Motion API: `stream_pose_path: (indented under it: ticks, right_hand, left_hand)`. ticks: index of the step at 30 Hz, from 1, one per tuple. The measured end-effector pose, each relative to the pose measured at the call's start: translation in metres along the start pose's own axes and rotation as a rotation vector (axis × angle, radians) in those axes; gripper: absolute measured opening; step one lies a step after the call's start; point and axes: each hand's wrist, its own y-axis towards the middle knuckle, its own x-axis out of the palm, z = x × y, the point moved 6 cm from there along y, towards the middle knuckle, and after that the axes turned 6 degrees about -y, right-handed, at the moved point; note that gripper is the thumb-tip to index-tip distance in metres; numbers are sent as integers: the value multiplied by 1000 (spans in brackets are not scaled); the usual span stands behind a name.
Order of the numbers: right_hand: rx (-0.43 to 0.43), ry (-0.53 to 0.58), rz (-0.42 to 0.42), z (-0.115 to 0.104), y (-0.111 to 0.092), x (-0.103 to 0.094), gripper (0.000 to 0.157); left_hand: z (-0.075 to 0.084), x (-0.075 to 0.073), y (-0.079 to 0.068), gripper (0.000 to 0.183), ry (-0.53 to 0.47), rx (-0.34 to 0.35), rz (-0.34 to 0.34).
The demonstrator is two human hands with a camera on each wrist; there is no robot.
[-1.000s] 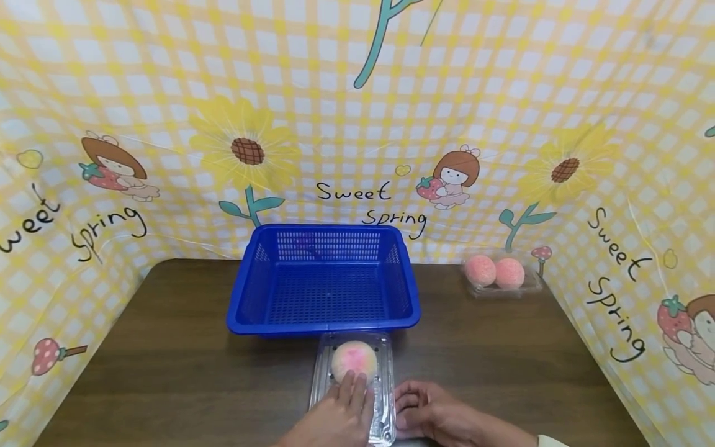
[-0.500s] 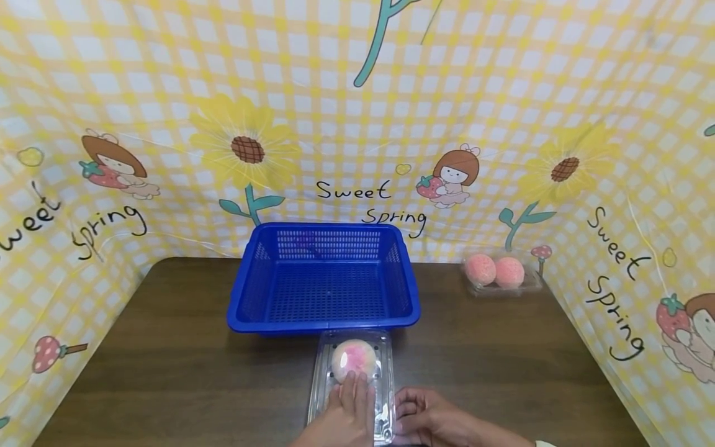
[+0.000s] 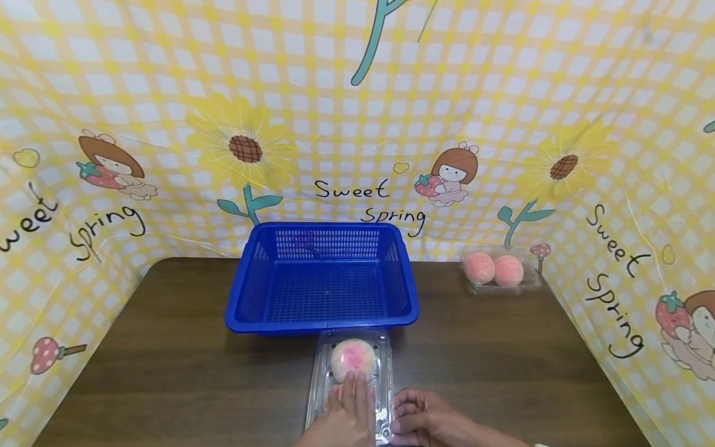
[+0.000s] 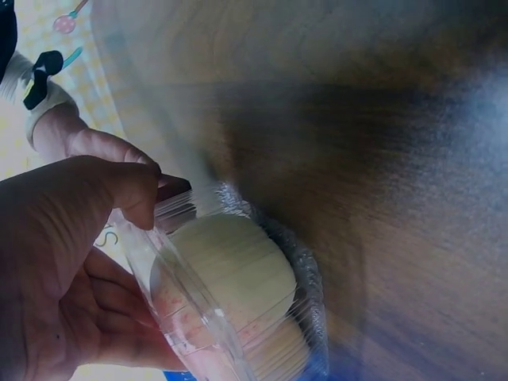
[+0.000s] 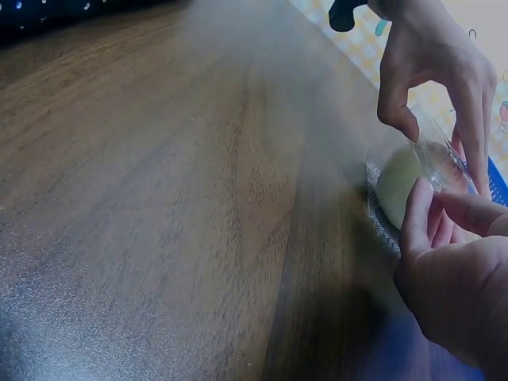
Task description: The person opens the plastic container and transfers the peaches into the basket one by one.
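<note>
A clear plastic clamshell box (image 3: 385,359) holding pink-and-cream peaches (image 3: 354,359) lies on the table, its far end close to the blue basket. My left hand (image 3: 345,419) lies over the lid with straight fingers; in the left wrist view its thumb (image 4: 136,194) bends over the rim of the box (image 4: 208,313). At the near right corner, my right hand (image 3: 426,415) pinches the edge between thumb and fingers, as the right wrist view also shows beside a peach (image 5: 394,184). A second peach is partly hidden under the left hand.
Behind the box stands a blue plastic basket (image 3: 324,325) with perforated walls. Another clear box (image 3: 527,280) with two pink peaches (image 3: 480,268) sits at the back right of the brown table (image 3: 167,347). A yellow checked cloth (image 3: 346,136) surrounds the table.
The left hand has shifted slightly to the right over the lid, uncovering part of the second peach. The right hand keeps its place at the box's edge.
</note>
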Motion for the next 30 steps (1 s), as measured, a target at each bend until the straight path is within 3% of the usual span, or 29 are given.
stream_pose_path:
  ticks: [4, 11, 13, 15, 19, 21, 22, 30]
  right_hand:
    - [2, -6, 17, -1, 0, 0, 24]
    - [0, -37, 54, -1, 2, 1, 23]
    - [-5, -39, 56, -2, 3, 1, 23]
    - [-12, -45, 58, -4, 4, 1, 23]
    - [-10, -49, 50, -5, 5, 1, 23]
    - [-7, -50, 42, -5, 5, 2, 23]
    - [-7, -50, 38, -5, 5, 2, 23]
    - [-29, -94, -12, -7, 5, 5, 23]
  left_hand:
    - [1, 0, 0, 72, 25, 18, 38]
    - [1, 1, 0, 55, 124, 125, 125]
    - [0, 1, 2, 56, 124, 130, 110]
    - [0, 5, 4, 53, 83, 119, 11]
    - [2, 21, 7, 46, -154, 10, -381]
    - [3, 27, 7, 50, -229, -55, -520]
    - [4, 29, 7, 51, -259, -79, -563]
    - [4, 37, 7, 55, -376, -174, -664]
